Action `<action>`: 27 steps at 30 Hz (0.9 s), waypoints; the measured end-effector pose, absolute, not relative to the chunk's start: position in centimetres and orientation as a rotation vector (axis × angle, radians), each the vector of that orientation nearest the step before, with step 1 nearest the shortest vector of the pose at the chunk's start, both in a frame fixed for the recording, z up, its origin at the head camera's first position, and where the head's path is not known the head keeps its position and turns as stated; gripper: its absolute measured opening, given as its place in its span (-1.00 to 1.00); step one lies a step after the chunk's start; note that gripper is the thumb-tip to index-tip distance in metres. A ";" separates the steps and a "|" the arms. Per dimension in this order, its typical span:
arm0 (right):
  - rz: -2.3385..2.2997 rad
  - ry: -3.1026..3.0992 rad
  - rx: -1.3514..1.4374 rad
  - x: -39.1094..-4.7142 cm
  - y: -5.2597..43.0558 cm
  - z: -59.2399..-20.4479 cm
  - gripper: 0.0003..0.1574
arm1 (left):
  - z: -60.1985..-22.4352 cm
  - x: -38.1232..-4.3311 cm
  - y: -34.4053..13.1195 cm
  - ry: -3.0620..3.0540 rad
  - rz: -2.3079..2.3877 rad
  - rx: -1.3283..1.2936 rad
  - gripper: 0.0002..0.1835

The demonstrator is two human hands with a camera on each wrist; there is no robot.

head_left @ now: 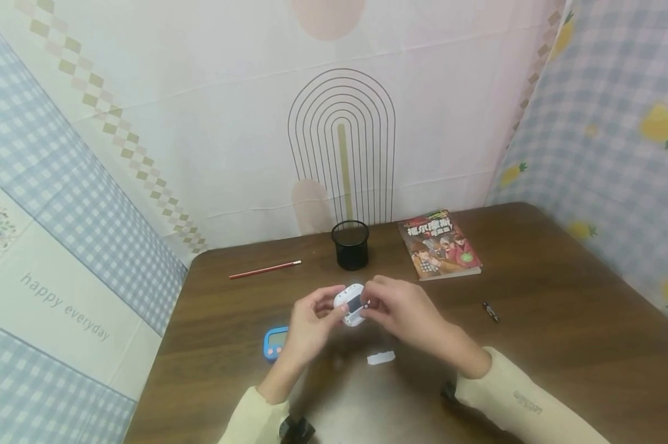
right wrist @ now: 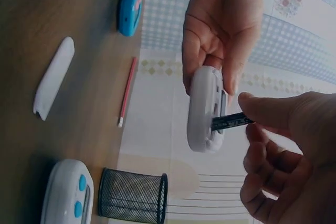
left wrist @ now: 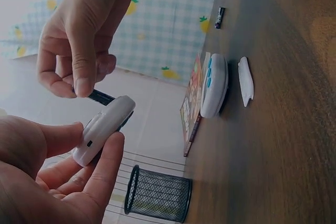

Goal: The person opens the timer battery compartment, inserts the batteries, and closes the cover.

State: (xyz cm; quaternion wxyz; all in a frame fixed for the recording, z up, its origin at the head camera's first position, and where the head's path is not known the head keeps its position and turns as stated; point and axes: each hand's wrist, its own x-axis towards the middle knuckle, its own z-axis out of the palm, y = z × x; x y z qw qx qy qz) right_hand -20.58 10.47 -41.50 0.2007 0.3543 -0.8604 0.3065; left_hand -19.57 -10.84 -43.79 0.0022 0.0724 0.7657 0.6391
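Note:
My left hand (head_left: 310,320) holds a white rounded device (head_left: 345,316) by its edges, its back with an open battery compartment facing up. Between thumb and fingers, my right hand (head_left: 408,308) pinches a slim black battery (right wrist: 233,121). The battery slants against the device, one end at the compartment, as the right wrist view shows. Below the hands on the table lies a loose white battery cover (head_left: 381,357). A blue device with a screen (head_left: 275,342) sits beside the left hand, partly hidden by it.
Another white device with blue buttons (left wrist: 214,85) lies on the table. Behind the hands stands a black mesh pen holder (head_left: 352,253), with a red pencil (head_left: 264,270) to its left and a comic book (head_left: 442,246) to its right. A small dark battery (head_left: 491,311) lies far right.

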 end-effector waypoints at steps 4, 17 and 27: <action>0.860 -2.327 1.082 -20.4 10.1 -42.0 -0.71 | -43.8 -19.5 -10.8 2.385 2.012 0.248 -0.64; 0.863 -2.268 1.148 -20.4 9.4 -43.2 -0.81 | -43.8 -19.5 -10.8 2.391 2.000 0.234 -0.64; 1.123 -2.470 0.808 -19.8 8.8 -43.2 -0.55 | -43.8 -19.3 -10.7 2.361 2.024 0.223 -0.63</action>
